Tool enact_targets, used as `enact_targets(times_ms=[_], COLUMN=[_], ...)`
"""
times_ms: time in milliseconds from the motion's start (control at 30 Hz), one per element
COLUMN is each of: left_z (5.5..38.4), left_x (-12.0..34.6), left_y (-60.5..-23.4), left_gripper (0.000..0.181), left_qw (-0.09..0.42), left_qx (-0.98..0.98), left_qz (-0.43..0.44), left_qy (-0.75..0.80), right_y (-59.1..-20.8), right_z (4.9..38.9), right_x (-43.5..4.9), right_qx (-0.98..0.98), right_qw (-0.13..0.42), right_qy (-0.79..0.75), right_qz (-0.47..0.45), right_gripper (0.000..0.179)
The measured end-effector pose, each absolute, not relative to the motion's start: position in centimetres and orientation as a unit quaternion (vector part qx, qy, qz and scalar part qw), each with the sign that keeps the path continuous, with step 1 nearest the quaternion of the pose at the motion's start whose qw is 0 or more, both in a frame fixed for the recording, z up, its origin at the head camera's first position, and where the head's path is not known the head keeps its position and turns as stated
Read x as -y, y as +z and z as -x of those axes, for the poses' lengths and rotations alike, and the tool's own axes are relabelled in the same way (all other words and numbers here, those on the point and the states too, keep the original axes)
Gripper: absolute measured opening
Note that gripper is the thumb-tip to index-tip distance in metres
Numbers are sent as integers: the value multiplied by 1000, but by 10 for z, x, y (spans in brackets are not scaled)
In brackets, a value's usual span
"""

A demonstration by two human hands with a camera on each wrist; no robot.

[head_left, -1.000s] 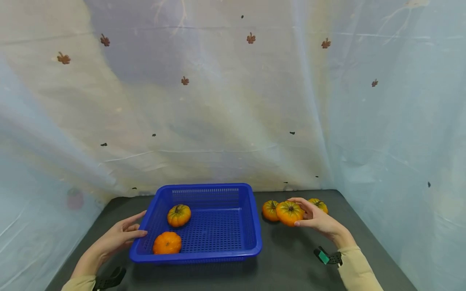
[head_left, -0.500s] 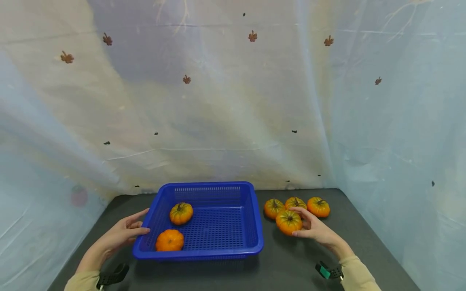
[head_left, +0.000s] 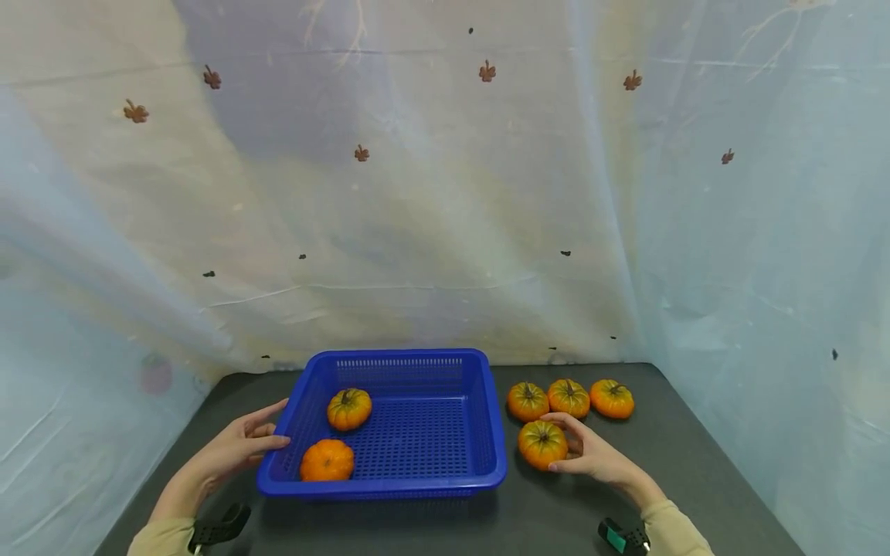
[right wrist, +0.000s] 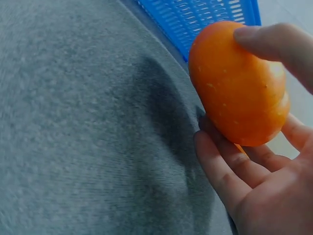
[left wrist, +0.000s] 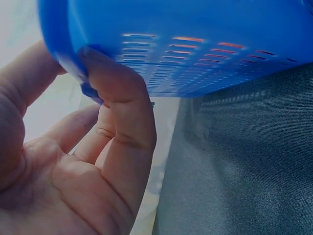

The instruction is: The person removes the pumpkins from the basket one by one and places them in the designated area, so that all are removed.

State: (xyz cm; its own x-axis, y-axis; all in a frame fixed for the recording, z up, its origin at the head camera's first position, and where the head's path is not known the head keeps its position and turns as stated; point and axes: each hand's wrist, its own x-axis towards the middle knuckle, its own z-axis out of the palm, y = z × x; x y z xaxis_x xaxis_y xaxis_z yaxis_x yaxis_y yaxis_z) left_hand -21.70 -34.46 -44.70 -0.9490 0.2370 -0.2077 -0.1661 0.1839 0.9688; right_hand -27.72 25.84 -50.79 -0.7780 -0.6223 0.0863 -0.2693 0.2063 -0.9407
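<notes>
At the left side of a blue plastic basket (head_left: 417, 488), my left hand (head_left: 229, 455) pinches the rim; the left wrist view has the thumb and a bent finger (left wrist: 127, 107) on either side of it. Inside the basket lie a green-streaked orange pumpkin (head_left: 349, 409) and a plain orange pumpkin (head_left: 327, 461). My right hand (head_left: 591, 454) holds another small pumpkin (head_left: 541, 445) just right of the basket. In the right wrist view that pumpkin (right wrist: 239, 85) sits between thumb and fingers, raised off the table, its shadow on the cloth.
Behind the right hand, three small pumpkins (head_left: 568, 398) stand in a row near the table's back edge. The table (head_left: 667, 463) has a dark grey cover. A pale plastic sheet (head_left: 431, 216) with leaf prints hangs behind and at both sides.
My right hand has brought its pumpkin toward me and slightly left, away from the row, so the three behind it show fully. My left hand stays at the basket rim.
</notes>
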Motion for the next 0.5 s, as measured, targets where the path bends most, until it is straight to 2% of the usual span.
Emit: enact_targets(times_ms=[500], left_z=[217], left_x=[346], left_y=[-449], left_gripper=[82], left_qw=[158], left_qx=[-754], left_qz=[-33], left_qy=[636], right_y=[-515], right_z=[278], right_x=[-253], right_qx=[-765], right_qw=[163], right_qy=[-557], right_qz=[280], right_gripper=[73])
